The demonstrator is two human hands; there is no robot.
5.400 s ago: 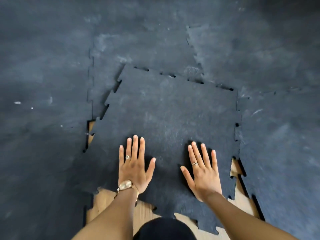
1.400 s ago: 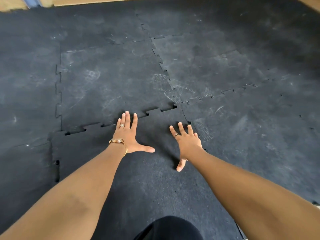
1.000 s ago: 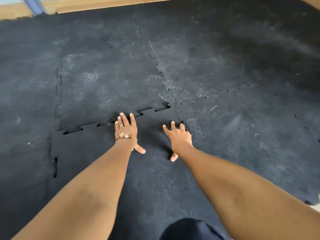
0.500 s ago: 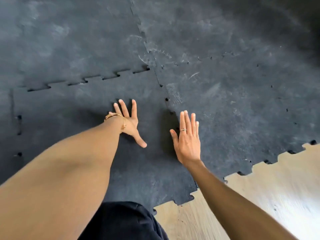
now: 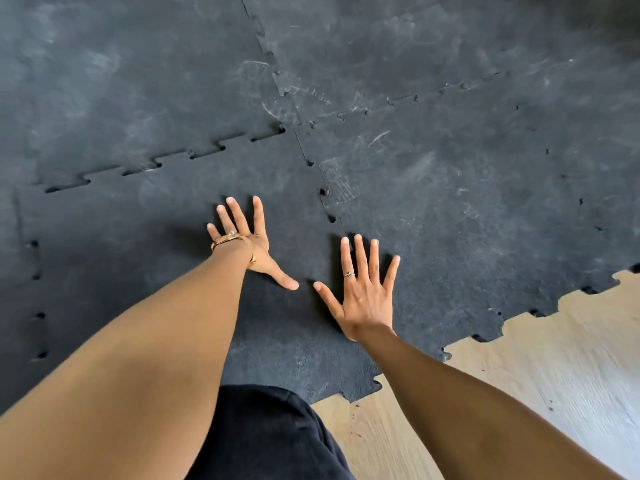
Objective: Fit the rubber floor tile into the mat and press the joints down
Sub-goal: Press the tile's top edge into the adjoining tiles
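1. Both hands lie flat with fingers spread, holding nothing: the left hand [image 5: 251,242] on the tile [image 5: 166,244], the right hand [image 5: 363,292] across the tile's right joint [image 5: 327,202].
2. That tile sits in the mat [image 5: 450,168], its far toothed joint [image 5: 162,161] showing small gaps.
3. Bare wooden floor [image 5: 536,375] lies open at near right, past the mat's toothed near edge.
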